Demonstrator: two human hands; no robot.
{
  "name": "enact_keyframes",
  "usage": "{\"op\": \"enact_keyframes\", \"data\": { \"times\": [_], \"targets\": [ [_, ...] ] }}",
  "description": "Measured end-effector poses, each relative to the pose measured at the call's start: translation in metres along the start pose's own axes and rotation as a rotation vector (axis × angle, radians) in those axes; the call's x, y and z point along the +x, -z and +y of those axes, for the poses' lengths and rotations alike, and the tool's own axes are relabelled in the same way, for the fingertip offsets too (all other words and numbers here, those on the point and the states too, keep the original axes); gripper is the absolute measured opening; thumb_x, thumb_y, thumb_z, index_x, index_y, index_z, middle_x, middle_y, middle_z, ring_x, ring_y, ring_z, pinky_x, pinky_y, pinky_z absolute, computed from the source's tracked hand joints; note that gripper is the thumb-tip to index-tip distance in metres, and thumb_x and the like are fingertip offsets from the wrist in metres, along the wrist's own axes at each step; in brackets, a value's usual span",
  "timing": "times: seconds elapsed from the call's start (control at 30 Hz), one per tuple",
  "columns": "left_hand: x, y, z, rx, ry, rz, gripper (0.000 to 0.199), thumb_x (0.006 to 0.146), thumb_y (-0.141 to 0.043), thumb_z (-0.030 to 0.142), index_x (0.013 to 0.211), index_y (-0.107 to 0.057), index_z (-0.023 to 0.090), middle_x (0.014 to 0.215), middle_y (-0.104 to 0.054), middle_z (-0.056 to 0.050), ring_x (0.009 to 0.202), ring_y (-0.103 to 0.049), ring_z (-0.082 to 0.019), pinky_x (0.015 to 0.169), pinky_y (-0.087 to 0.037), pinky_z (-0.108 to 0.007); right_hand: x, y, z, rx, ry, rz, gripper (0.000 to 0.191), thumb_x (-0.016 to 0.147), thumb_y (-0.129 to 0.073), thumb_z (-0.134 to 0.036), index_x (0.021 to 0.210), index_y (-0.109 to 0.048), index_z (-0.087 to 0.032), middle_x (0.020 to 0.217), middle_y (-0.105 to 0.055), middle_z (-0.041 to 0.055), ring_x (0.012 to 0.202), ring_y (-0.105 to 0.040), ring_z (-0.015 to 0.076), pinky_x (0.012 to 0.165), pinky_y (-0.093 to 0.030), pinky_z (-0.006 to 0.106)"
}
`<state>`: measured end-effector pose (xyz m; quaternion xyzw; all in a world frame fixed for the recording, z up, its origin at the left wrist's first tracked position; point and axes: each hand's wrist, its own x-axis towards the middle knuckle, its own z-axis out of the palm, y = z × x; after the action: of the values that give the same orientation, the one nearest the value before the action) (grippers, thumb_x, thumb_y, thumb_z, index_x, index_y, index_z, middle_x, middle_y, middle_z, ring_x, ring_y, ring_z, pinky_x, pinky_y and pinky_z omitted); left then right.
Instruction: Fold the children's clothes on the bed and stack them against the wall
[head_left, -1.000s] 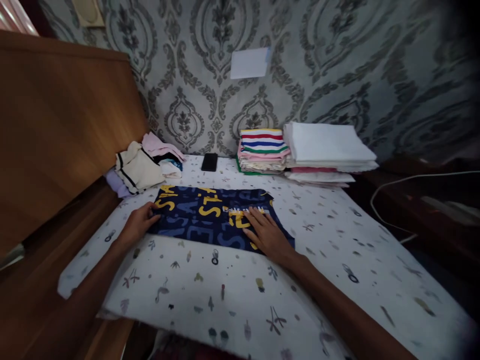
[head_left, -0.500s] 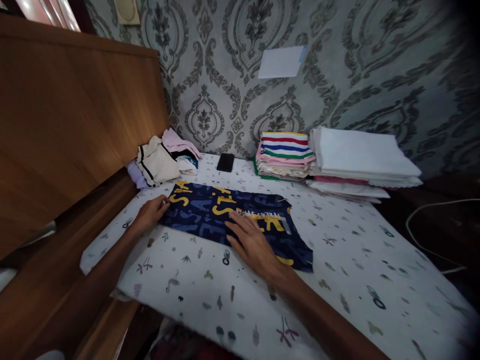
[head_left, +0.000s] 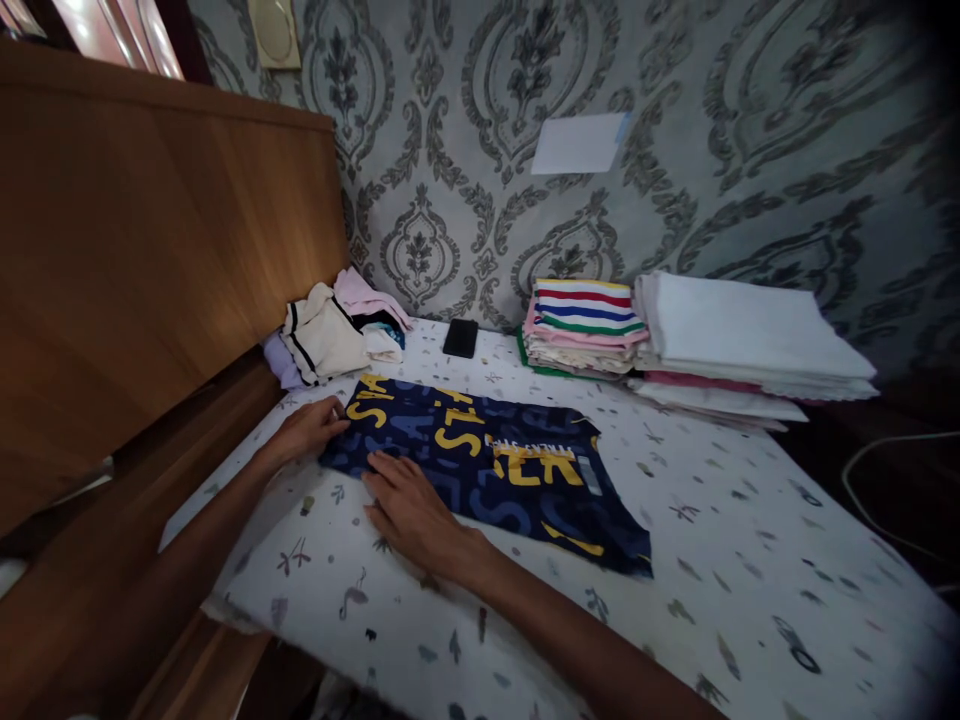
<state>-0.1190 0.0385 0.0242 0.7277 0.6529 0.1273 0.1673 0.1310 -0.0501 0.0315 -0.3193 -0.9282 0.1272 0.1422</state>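
A navy shirt (head_left: 480, 440) with yellow and pale lettering lies flat, folded into a long strip on the white patterned cloth (head_left: 570, 640). At its left end, my left hand (head_left: 309, 430) has its fingers closed on the edge of the fabric. My right hand (head_left: 416, 515) rests palm down along the near edge, towards the left end, its fingers stretched out over the shirt. The shirt's far right end, with a curved cut-out, lies untouched.
Loose clothes (head_left: 326, 335) lie in a heap by the wooden panel (head_left: 172, 220). Against the wall are a black phone-like object (head_left: 460, 338), a stack of folded clothes with a striped one on top (head_left: 585, 308), and folded white linens (head_left: 750, 325). A white cable (head_left: 851, 465) hangs at right.
My right hand has slid left along the shirt, from its middle towards the left end. My left hand stays at the left edge. The camera view has shifted slightly.
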Motion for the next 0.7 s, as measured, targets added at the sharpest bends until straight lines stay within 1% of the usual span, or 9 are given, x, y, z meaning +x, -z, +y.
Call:
{"op": "enact_keyframes", "data": {
  "times": [0.07, 0.13, 0.23, 0.3, 0.37, 0.4, 0.5, 0.6, 0.7],
  "targets": [
    [0.019, 0.005, 0.005, 0.074, 0.038, 0.044, 0.037, 0.088, -0.049, 0.048, 0.110, -0.062, 0.021, 0.087, -0.072, -0.002, 0.081, -0.065, -0.021, 0.065, -0.041, -0.028, 0.013, -0.004, -0.008, -0.042, -0.011, -0.002, 0.039, 0.098, -0.053, -0.029, 0.130, -0.058, -0.007, 0.145, -0.053, 0.0191, 0.136, -0.045, 0.0288, 0.113, -0.038, 0.045],
    [0.041, 0.009, 0.015, 0.176, 0.135, 0.078, 0.040, 0.091, -0.046, 0.048, 0.115, -0.063, 0.021, 0.102, -0.073, -0.006, 0.094, -0.067, -0.023, 0.071, -0.044, -0.029, 0.027, -0.009, -0.016, -0.087, -0.033, 0.008, 0.036, 0.097, -0.054, -0.033, 0.121, -0.062, -0.007, 0.133, -0.060, 0.0190, 0.125, -0.052, 0.0302, 0.106, -0.044, 0.046],
    [0.073, 0.008, 0.032, 0.265, 0.252, 0.073, 0.045, 0.093, -0.041, 0.052, 0.109, -0.067, 0.019, 0.113, -0.072, -0.013, 0.104, -0.066, -0.030, 0.076, -0.046, -0.033, 0.049, -0.014, -0.028, -0.120, -0.093, 0.020, 0.032, 0.095, -0.057, -0.036, 0.109, -0.066, -0.009, 0.115, -0.064, 0.0172, 0.112, -0.056, 0.0293, 0.095, -0.050, 0.043],
    [0.089, 0.005, 0.038, 0.277, 0.286, 0.066, 0.048, 0.090, -0.043, 0.055, 0.104, -0.069, 0.017, 0.113, -0.072, -0.018, 0.104, -0.066, -0.035, 0.076, -0.048, -0.036, 0.061, -0.017, -0.033, -0.120, -0.157, 0.019, 0.028, 0.095, -0.056, -0.032, 0.109, -0.065, -0.009, 0.113, -0.064, 0.0170, 0.111, -0.057, 0.0283, 0.090, -0.053, 0.041],
    [0.100, 0.001, 0.038, 0.249, 0.325, 0.063, 0.047, 0.084, -0.051, 0.057, 0.099, -0.070, 0.017, 0.110, -0.072, -0.020, 0.102, -0.067, -0.037, 0.074, -0.048, -0.037, 0.070, -0.018, -0.035, -0.122, -0.215, 0.004, 0.022, 0.096, -0.052, -0.023, 0.109, -0.064, -0.010, 0.111, -0.065, 0.0171, 0.109, -0.059, 0.0269, 0.083, -0.055, 0.039],
    [0.104, 0.000, 0.036, 0.220, 0.334, 0.061, 0.044, 0.080, -0.055, 0.056, 0.095, -0.071, 0.017, 0.106, -0.073, -0.019, 0.100, -0.067, -0.037, 0.072, -0.048, -0.037, 0.074, -0.018, -0.035, -0.128, -0.224, -0.006, 0.021, 0.096, -0.050, -0.019, 0.110, -0.063, -0.009, 0.110, -0.066, 0.0173, 0.108, -0.060, 0.0264, 0.080, -0.056, 0.038],
    [0.110, -0.002, 0.027, 0.125, 0.286, 0.046, 0.029, 0.070, -0.064, 0.046, 0.080, -0.068, 0.019, 0.086, -0.073, -0.011, 0.089, -0.068, -0.030, 0.065, -0.044, -0.030, 0.079, -0.016, -0.033, -0.147, -0.202, -0.034, 0.023, 0.091, -0.050, -0.009, 0.111, -0.062, -0.008, 0.109, -0.066, 0.0183, 0.105, -0.063, 0.0263, 0.076, -0.056, 0.036],
    [0.110, -0.001, 0.021, 0.067, 0.205, 0.039, 0.019, 0.068, -0.063, 0.039, 0.068, -0.062, 0.020, 0.067, -0.066, -0.003, 0.075, -0.064, -0.023, 0.058, -0.039, -0.026, 0.080, -0.010, -0.030, -0.101, -0.211, -0.038, 0.028, 0.087, -0.052, -0.005, 0.113, -0.061, -0.007, 0.111, -0.068, 0.0179, 0.103, -0.066, 0.0273, 0.075, -0.056, 0.036],
    [0.108, 0.002, 0.023, 0.009, 0.138, 0.061, 0.014, 0.067, -0.058, 0.033, 0.069, -0.058, 0.020, 0.064, -0.061, 0.001, 0.069, -0.059, -0.018, 0.056, -0.037, -0.025, 0.077, -0.002, -0.027, 0.030, -0.326, -0.039, 0.030, 0.087, -0.049, -0.008, 0.114, -0.062, -0.012, 0.110, -0.071, 0.0148, 0.097, -0.069, 0.0259, 0.074, -0.056, 0.035]
  ]
}}
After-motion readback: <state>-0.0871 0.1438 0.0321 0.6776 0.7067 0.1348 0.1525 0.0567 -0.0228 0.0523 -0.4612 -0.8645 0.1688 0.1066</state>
